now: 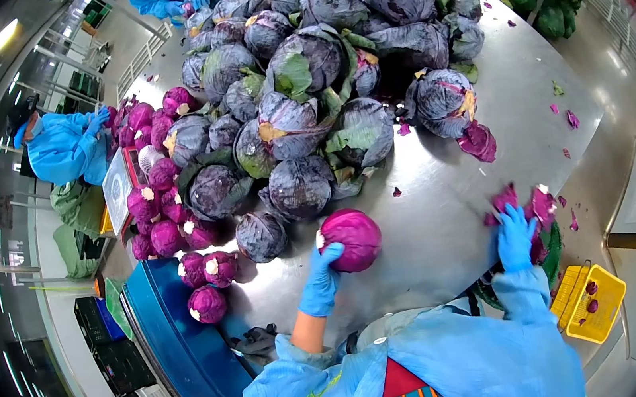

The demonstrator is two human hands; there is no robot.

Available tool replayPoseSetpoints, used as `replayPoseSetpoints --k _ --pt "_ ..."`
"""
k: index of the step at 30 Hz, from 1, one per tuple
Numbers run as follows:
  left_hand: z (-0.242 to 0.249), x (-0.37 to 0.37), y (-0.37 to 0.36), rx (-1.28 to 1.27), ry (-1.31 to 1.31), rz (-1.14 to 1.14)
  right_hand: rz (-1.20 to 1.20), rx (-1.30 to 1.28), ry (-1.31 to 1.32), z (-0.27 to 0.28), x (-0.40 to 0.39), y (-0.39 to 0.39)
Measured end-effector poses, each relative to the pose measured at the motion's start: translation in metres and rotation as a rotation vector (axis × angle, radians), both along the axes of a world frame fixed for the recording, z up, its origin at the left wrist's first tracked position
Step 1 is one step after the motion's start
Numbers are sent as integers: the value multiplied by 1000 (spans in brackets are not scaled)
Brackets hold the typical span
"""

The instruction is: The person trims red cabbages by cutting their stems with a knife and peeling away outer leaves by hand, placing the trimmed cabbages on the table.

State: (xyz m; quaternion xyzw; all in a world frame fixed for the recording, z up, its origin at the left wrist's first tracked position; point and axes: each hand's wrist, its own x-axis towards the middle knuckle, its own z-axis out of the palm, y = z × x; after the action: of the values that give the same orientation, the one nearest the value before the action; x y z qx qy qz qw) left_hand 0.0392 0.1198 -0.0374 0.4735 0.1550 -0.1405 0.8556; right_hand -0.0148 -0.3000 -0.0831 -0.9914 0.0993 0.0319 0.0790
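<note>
While the left hand (321, 282) grips a bare purple cabbage (354, 239) near the front edge of the counter (434, 223), the right hand (515, 241) is at loose leaves (543, 203) farther right along that edge; its finger closure cannot be determined. Unpeeled cabbages (300, 188) are heaped toward the far edge.

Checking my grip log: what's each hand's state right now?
Left hand: holding a bright purple cabbage.
Right hand: at purple leaves; whether it grips any cannot be told.
</note>
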Motion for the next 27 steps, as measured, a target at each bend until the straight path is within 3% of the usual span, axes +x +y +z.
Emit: replayPoseSetpoints --k 2,4,7,10,11,12,14,16,19,22,24,25,27 --pt "4 -16 -9 -376 261 166 23 131 -242 -35 -48 -39" --pt "-7 -21 -16 -771 181 55 -183 313 -361 -45 -72 -55" --pt "-5 -17 -29 -1148 206 26 -205 -295 -333 28 -69 -29" --pt "15 -10 -36 -1194 218 41 -440 1193 -696 15 -26 -5" --pt "22 -9 -38 -1172 205 39 -295 930 -652 32 -12 20" --pt "29 -10 -37 -993 202 51 -154 664 -599 50 1 50" --pt "39 -14 -32 -639 190 76 -504 1408 83 63 17 89" --pt "39 -13 -32 -273 80 63 73 589 -16 23 20 115" --pt "27 -10 -30 334 -70 -64 101 652 224 -5 26 138" --pt "32 -15 -45 935 -188 -205 -266 1507 518 25 20 145" --pt "45 -16 -58 1305 -408 -298 -248 1378 513 54 17 147" --pt "53 -15 -65 1371 -371 -351 -241 1316 509 60 17 148" --pt "65 -9 -78 1504 -297 -459 62 962 206 59 14 151"
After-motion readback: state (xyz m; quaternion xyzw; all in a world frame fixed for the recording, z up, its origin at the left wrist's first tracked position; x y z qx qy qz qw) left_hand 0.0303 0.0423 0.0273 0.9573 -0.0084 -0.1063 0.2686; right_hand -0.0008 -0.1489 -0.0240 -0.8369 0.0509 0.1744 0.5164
